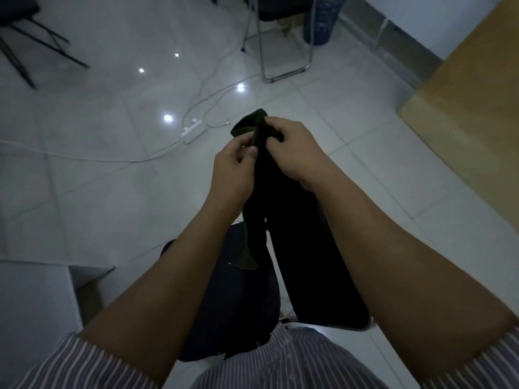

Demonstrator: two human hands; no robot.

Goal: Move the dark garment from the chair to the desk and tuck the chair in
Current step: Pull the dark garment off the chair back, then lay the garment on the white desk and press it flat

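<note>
Head view, looking down: both hands raised over a dark chair seat (pixel 238 299) at 6 o'clock. Left hand (pixel 233 167) curled, thumb and fingers pinching the dark garment (pixel 297 248) near its top edge; right hand (pixel 292 147) closed over the same bunched top, just beside the left at 12 o'clock of centre. Garment hanging in two long dark folds between the forearms, lower end against the seat. Wooden desk (pixel 471 113) at 2 o'clock, well apart. White power strip (pixel 192 130) with cables on grey tiled floor (pixel 84 169) at 11 o'clock. Metal-framed chair (pixel 280 37) at 12 o'clock.
</note>
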